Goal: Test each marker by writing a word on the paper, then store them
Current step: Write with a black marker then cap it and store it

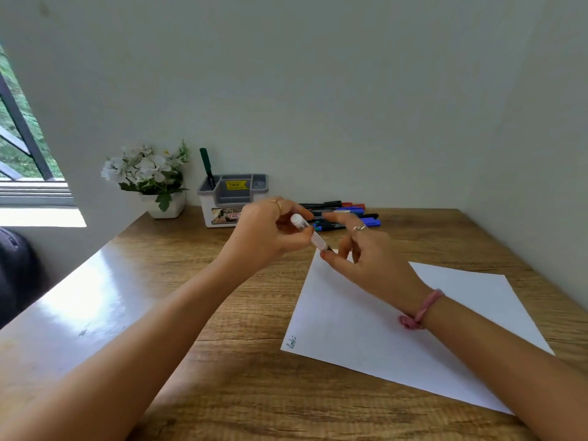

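My left hand (270, 230) grips a white-barrelled marker (307, 230) above the far corner of the white paper (366, 332). My right hand (366, 253) pinches the marker's lower end with thumb and fingers. One green word (292, 342) is written at the paper's near left corner. Several markers (346, 214) in blue, black and red lie in a pile at the back of the desk. A grey and white organizer (234, 198) stands left of them, with a green marker (206, 167) upright in its left compartment.
The wooden desk (222, 313) meets the wall at the back and on the right. A white pot of white flowers (152, 179) stands left of the organizer. A window is at the far left, and a dark object (16, 268) sits beside the desk's left edge.
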